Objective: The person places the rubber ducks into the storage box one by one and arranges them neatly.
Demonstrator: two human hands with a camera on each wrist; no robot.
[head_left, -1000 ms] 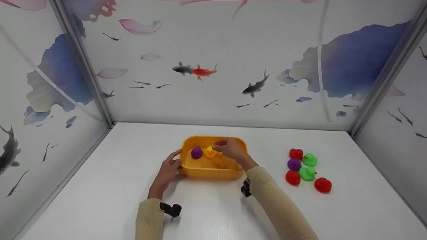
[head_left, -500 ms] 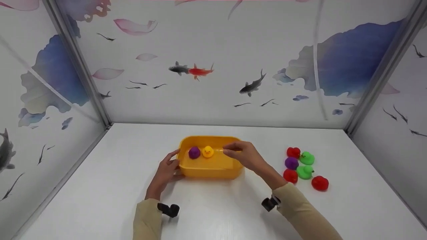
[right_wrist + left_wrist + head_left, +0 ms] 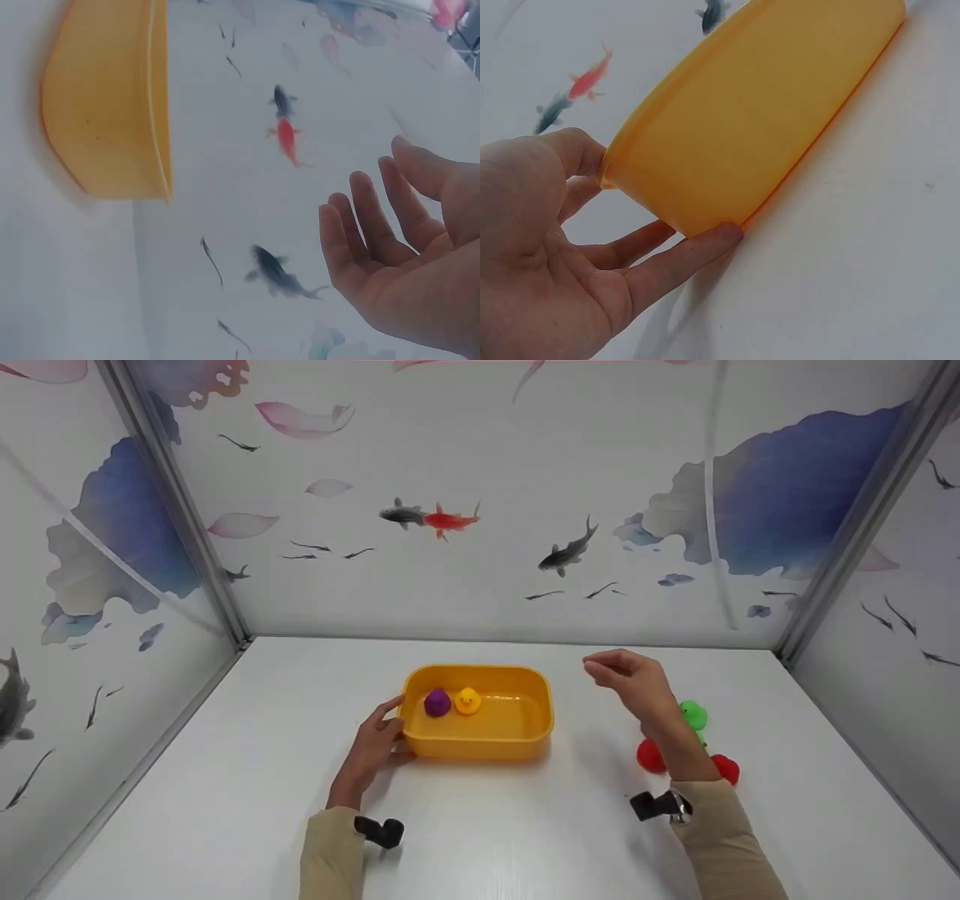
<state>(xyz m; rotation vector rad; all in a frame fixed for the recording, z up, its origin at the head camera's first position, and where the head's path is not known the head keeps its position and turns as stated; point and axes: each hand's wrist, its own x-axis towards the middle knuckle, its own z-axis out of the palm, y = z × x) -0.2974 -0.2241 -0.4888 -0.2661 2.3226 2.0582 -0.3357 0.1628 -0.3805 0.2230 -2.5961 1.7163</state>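
A yellow tub [image 3: 480, 735] stands mid-table with a purple duck [image 3: 436, 703] and a yellow duck [image 3: 467, 701] inside. My left hand [image 3: 386, 733] rests against the tub's left end, thumb at the rim and straight fingers [image 3: 682, 251] along the base of the tub [image 3: 765, 112]. My right hand [image 3: 619, 671] hovers empty to the right of the tub, fingers loosely bent [image 3: 360, 225]. Below it lie a green duck [image 3: 694, 714] and two red ducks [image 3: 650, 755] [image 3: 726, 769]; others in that group are hidden by the hand and wrist.
White table [image 3: 225, 780] walled on three sides by panels printed with fish [image 3: 450, 520]. Metal corner posts [image 3: 180, 502] rise at the back left and back right. Small black cameras sit on both wrists [image 3: 379, 831].
My right hand has drawn out of the tub and swung right and upward, empty, over the duck group. The yellow duck stays in the tub. The left hand has not moved.
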